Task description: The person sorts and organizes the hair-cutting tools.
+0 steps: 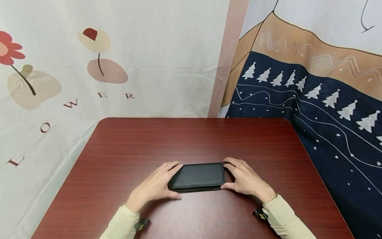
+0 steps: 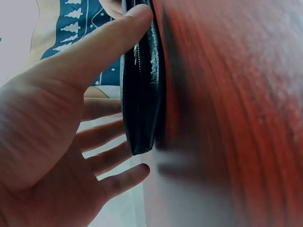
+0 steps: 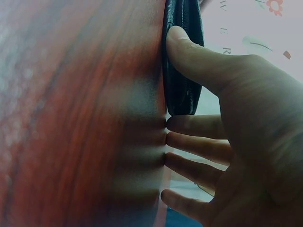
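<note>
Both forearms reach in from the tabletop's (image 1: 125,139) near edge, in cream sleeves. The left hand (image 1: 158,184) cups the left end of a black zippered pouch (image 1: 197,176), thumb along its near side and fingers laid nearly straight over the far corner. The right hand (image 1: 243,179) brackets the right end likewise, thumb pressed to the near edge, fingertips resting on the wood beside it. Neither hand clamps it; the fingers stay loosely spread. The pouch lies flat near the middle of the near edge, its long axis running left to right, parallel to that edge.
</note>
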Action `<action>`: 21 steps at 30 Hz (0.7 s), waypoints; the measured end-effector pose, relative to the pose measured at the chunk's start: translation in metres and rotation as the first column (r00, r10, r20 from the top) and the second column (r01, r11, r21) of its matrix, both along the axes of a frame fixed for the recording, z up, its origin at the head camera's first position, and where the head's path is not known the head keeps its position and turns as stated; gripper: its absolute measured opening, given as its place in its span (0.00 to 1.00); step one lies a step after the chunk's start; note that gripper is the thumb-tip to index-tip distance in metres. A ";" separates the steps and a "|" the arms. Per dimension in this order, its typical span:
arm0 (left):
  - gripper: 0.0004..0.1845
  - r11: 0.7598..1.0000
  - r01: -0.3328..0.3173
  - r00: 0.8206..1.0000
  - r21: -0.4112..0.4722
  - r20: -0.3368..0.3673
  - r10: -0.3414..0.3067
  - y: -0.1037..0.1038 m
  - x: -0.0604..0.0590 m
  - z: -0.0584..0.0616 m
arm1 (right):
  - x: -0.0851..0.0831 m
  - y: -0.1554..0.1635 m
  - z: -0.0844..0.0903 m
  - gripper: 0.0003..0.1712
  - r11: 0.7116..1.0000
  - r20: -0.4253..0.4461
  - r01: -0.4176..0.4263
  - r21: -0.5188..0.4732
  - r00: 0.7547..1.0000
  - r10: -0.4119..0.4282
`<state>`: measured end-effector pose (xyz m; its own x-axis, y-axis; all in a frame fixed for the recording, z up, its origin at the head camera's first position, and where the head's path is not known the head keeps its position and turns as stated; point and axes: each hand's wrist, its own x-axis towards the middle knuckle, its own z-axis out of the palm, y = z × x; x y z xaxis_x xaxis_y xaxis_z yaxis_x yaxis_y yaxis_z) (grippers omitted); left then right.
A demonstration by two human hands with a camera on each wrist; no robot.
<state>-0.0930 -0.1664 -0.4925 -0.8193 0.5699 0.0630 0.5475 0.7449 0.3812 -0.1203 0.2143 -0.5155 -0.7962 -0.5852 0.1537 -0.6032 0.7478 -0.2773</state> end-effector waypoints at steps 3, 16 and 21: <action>0.58 1.000 -0.006 1.000 -0.009 0.007 0.006 0.001 -0.001 0.000 | 0.000 0.000 0.000 0.43 1.000 -0.005 -0.002 0.000 1.000 0.002; 0.54 1.000 -0.018 1.000 0.011 0.016 0.018 0.001 -0.003 -0.004 | 0.000 0.000 0.001 0.43 1.000 -0.017 -0.008 0.006 1.000 0.008; 0.54 1.000 -0.017 1.000 0.014 0.005 0.017 0.000 -0.002 -0.005 | 0.000 0.002 0.006 0.43 0.999 0.011 -0.028 0.034 1.000 0.027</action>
